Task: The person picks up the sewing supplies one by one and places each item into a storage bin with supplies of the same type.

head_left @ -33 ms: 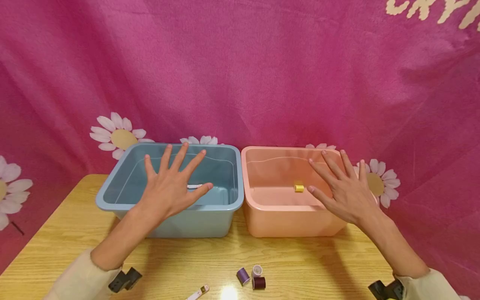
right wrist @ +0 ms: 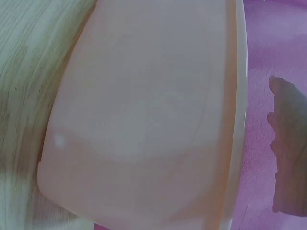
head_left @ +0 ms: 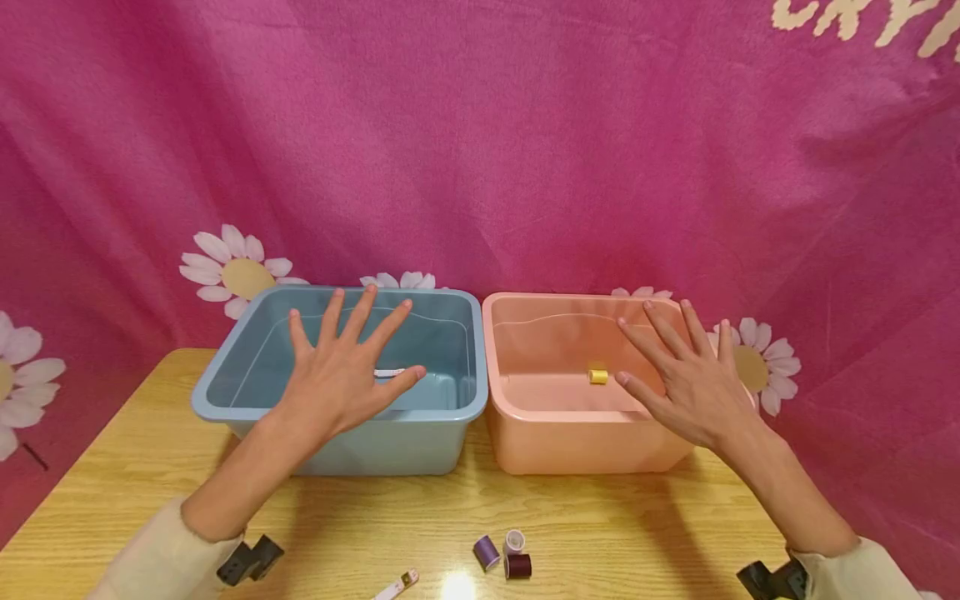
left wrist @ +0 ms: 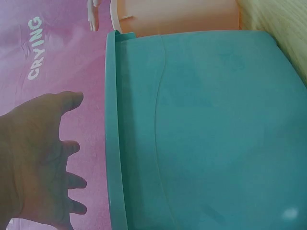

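Observation:
My left hand (head_left: pixel 337 375) hovers palm down with its fingers spread over the blue plastic bin (head_left: pixel 352 450). Inside that bin a small white strip (head_left: pixel 387 373) shows partly behind the thumb. Over the right side of the pink bin (head_left: pixel 592 446) is my right hand (head_left: pixel 693 392), its fingers fanned out and holding nothing. A yellow thread spool (head_left: pixel 597 377) lies on the pink bin's floor, left of the right thumb. Both wrist views show the front walls of the bins, with each hand beyond the rim.
In front of the bins, a purple spool (head_left: pixel 486 552), a white spool (head_left: pixel 514 542) and a dark maroon spool (head_left: pixel 518 567) sit close together on the wooden table (head_left: pixel 615 517). A narrow white strip (head_left: pixel 393 587) lies at the near edge of view. A pink flowered cloth (head_left: pixel 480 167) hangs behind.

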Demonstrator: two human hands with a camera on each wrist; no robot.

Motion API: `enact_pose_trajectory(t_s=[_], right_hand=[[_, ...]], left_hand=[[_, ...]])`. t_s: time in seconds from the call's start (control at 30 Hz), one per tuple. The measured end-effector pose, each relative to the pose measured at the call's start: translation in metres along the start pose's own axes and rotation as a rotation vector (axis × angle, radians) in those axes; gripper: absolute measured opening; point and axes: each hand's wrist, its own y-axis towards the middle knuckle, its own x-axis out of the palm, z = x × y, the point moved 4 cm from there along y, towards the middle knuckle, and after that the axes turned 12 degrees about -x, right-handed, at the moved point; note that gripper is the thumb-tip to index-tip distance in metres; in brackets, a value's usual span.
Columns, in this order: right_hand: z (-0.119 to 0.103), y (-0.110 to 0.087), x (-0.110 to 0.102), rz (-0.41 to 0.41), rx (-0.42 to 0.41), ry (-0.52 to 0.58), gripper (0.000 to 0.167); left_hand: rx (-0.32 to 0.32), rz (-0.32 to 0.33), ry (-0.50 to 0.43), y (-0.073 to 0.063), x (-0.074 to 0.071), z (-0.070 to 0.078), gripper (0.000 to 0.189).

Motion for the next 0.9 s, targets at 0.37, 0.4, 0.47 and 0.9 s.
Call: enact_pose_trajectory(t_s=[0.37,0.4,0.47,0.9], right_hand=[[-0.001,-0.014,0.007,0.049,-0.040,0.016,0.064],[-0.001,-0.016,0.008,0.050,-0.043,0.022,0.063],[-0.002,-0.019,0.010,0.052,-0.052,0.042,0.059],[-0.004,-0.037,0.020,0.032,-0.055,0.110,0.052]], left_hand=[[0.023,-0.044,-0.023,-0.007,0.000,0.001,0.079],[0.032,-0.043,-0.032,-0.008,0.000,0.001,0.078],[0.052,-0.033,-0.056,-0.012,-0.001,0.001,0.076],[0.129,0.045,-0.238,-0.041,-0.006,-0.008,0.065]])
